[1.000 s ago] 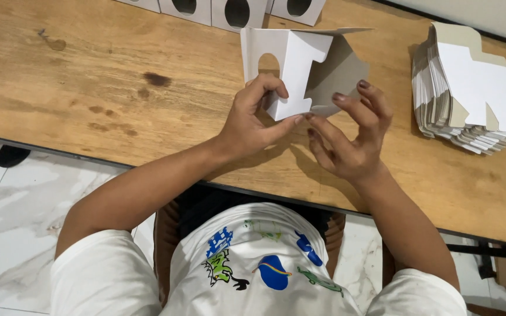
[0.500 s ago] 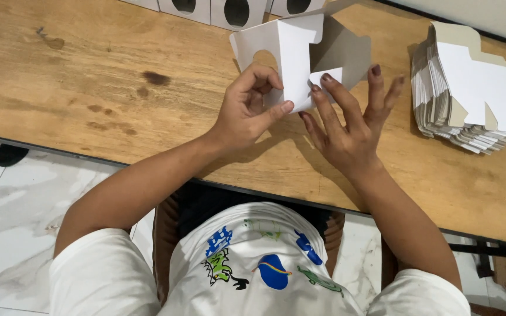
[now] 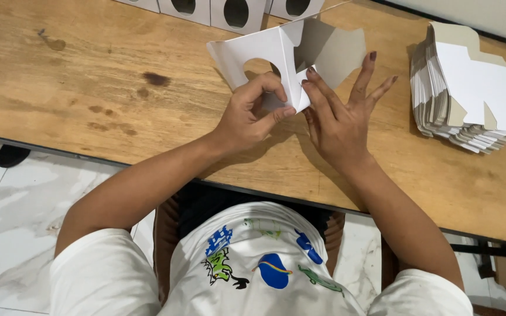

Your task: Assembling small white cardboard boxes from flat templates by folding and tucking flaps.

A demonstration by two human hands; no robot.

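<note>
On the scuffed wooden tabletop (image 3: 89, 88) we see the light, easily creased white die-cut cardboard box blank (image 3: 276, 55) half-folded, left hand (image 3: 247, 114) pinching its lower flap, right hand (image 3: 338, 120) open-fingered beside it.

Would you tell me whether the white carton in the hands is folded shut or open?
Open: the carton shows its grey inside, flaps spread.
</note>
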